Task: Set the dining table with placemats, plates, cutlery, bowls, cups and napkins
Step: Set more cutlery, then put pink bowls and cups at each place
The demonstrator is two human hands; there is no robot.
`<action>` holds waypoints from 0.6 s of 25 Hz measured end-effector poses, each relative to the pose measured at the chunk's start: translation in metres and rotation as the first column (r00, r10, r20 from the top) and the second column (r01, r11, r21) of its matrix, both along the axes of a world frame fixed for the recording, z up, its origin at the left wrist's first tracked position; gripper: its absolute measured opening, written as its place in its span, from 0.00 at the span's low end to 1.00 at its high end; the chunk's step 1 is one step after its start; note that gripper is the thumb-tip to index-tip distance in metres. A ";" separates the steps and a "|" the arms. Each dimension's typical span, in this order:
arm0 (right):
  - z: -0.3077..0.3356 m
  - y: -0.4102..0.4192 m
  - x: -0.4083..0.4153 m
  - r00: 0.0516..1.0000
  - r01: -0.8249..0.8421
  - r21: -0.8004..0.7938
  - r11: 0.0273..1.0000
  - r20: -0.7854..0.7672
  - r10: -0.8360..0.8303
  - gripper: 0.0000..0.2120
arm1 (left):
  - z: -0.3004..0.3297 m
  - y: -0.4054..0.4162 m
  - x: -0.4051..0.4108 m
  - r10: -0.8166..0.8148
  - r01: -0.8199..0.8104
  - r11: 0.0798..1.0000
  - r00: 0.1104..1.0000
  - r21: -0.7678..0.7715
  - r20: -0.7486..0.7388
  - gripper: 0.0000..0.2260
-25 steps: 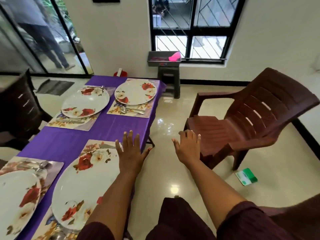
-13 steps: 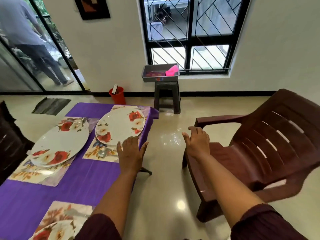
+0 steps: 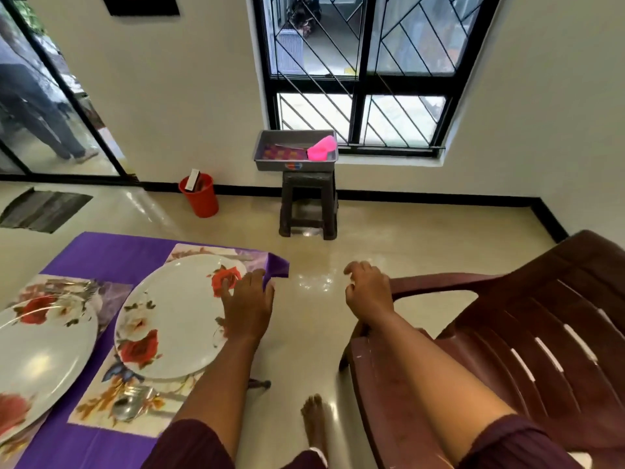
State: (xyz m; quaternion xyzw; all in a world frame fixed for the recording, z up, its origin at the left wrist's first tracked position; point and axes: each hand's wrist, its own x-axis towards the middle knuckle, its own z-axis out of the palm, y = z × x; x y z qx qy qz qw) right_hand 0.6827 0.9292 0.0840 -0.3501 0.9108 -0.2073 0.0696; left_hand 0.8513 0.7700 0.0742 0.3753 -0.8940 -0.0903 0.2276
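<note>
A purple-clothed table point(image 3: 111, 252) fills the lower left. On it lie floral placemats point(image 3: 189, 252), each under a white plate with red roses: one plate point(image 3: 169, 319) near the table's corner, another point(image 3: 37, 360) at the left edge. Cutlery point(image 3: 133, 402) lies on the mat below the near plate. My left hand point(image 3: 248, 302) hovers with relaxed fingers over that plate's right rim, holding nothing. My right hand point(image 3: 367, 291) hangs loosely curled and empty in front of the brown chair's armrest. A grey tray point(image 3: 294, 164) with a pink item point(image 3: 323, 148) stands on a dark stool point(image 3: 309, 204) under the window.
A brown plastic chair point(image 3: 527, 333) stands at the right, close to my right arm. A red bucket point(image 3: 199, 196) sits by the wall. A dark mat point(image 3: 40, 209) lies on the floor at left. A person stands behind the glass door point(image 3: 40, 106). My bare foot point(image 3: 314, 421) is on the tiles.
The view has moved along the table toward the window; the stool and tray are nearer. Both hands stay raised and empty, the right one now level with the chair's armrest.
</note>
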 end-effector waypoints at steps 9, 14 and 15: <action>0.000 -0.125 -0.126 0.999 -0.047 0.085 0.995 0.031 0.045 0.06 | -0.009 -0.120 -0.141 -0.144 0.143 0.990 0.986 0.016 0.085 0.11; 0.019 -0.174 -0.167 0.993 -0.109 0.092 0.990 -0.023 0.112 0.05 | -0.008 -0.165 -0.160 -0.132 0.132 0.991 0.991 -0.001 0.014 0.08; 0.025 -0.186 -0.175 0.991 -0.126 0.103 0.987 -0.040 0.131 0.05 | -0.007 -0.173 -0.165 -0.130 0.130 0.991 0.992 -0.014 0.000 0.08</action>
